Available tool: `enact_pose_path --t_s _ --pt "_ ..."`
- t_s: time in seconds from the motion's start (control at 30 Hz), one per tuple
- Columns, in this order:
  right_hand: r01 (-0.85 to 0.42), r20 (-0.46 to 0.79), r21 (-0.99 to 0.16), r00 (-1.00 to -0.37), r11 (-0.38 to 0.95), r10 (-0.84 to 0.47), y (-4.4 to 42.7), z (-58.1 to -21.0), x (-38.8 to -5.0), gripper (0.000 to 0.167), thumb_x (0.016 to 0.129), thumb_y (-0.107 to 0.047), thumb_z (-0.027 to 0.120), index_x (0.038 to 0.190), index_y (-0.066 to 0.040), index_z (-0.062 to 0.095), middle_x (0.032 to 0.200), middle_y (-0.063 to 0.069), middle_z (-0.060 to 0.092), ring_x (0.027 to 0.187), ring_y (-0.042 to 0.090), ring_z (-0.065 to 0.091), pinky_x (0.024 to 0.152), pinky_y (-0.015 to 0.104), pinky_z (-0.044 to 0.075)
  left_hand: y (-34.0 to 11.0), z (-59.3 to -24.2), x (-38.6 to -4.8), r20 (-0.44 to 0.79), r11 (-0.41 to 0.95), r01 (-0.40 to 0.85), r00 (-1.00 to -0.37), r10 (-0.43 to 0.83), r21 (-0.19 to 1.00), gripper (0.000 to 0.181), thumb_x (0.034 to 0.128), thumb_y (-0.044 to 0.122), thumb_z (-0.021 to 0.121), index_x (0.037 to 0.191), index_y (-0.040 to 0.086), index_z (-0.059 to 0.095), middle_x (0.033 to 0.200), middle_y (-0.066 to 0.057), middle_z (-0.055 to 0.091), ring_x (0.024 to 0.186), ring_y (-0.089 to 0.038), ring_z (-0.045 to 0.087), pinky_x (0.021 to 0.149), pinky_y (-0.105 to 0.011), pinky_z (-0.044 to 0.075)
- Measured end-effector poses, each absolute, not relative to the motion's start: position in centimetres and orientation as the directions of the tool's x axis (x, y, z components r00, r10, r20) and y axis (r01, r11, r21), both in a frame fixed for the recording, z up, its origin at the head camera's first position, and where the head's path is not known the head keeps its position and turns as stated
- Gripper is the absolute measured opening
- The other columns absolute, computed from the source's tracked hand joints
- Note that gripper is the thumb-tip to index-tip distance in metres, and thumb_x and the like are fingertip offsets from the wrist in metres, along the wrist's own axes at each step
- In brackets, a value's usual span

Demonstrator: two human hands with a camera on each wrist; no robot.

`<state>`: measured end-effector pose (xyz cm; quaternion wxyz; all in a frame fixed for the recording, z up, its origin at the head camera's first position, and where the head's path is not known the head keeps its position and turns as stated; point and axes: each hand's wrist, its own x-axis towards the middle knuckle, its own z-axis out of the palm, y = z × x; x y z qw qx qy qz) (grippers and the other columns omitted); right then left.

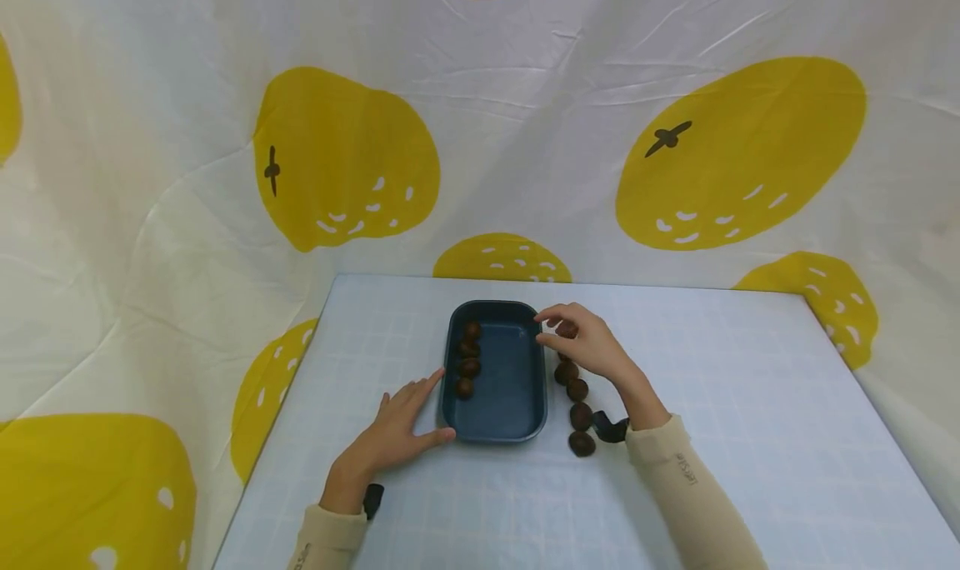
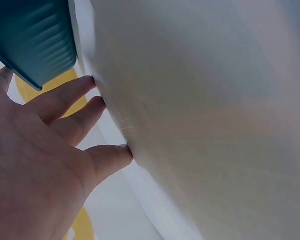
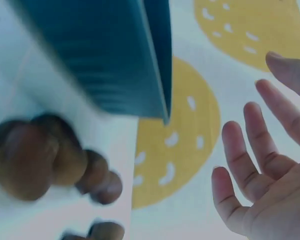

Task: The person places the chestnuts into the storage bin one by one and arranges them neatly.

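Since the outer row [image 1: 581, 416] of brown balls is laid on the table [image 1: 750, 403] just right of the tray [image 1: 517, 387], it is the right hand [image 1: 592, 341] that is nearer to it; the row's long axis is run near to far, roughly parallel to the tray's long sides, with the near end angled slightly right; the key relation, as judged, is the tray's right wall, by which the outer row is separated from the bare tray floor; along the left wall an inner row [image 1: 470, 367] of four balls is lined up; the right hand is held at the right rim, fingers loosely bent, nothing seen grasped; the left hand [image 1: 396, 432] is placed at the tray's left side, fingers spread, nothing grasped, one fingertip at the left wall and the thumb at the near left corner; whether the tray is pressed or merely touched cannot be told; the outer row's far end is partly covered by the right hand, so at least six balls are made out but no exact count can be given; fingertip height over the rim is hard to judge; in the right wrist view the balls are blurred and the tray is cut off at the top; in the left wrist view only part of the tray is shown.
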<state>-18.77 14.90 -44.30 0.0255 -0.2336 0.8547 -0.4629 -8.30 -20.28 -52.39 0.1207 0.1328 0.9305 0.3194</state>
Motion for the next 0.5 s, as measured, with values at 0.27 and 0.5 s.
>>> enact_pose_path --t_s 0.27,0.5 --pt "-0.335 0.173 -0.828 -0.916 0.449 -0.362 18.5 -46.0 -18.3 0.03 0.095 -0.021 0.072 0.122 -0.011 0.068 0.116 0.015 0.064 0.102 0.024 0.06 0.093 0.054 0.047 -20.2 -52.5 -8.3 -0.138 0.766 0.175 -0.936 0.324 0.618 0.095 0.0822 0.077 0.06 0.157 0.051 0.008 0.164 -0.003 0.023 0.148 -0.036 0.02 0.114 -0.068 0.003" --pt "-0.287 0.149 -0.808 -0.944 0.515 -0.293 20.8 -47.3 -18.3 0.032 0.095 -0.028 0.072 0.123 -0.012 0.068 0.115 0.013 0.063 0.098 0.025 0.059 0.082 0.043 0.049 -20.2 -52.3 -8.3 -0.128 0.759 0.189 -0.933 0.337 0.623 0.096 0.0819 0.076 0.061 0.158 0.05 0.008 0.164 -0.003 0.024 0.148 -0.036 0.02 0.114 -0.068 0.003"
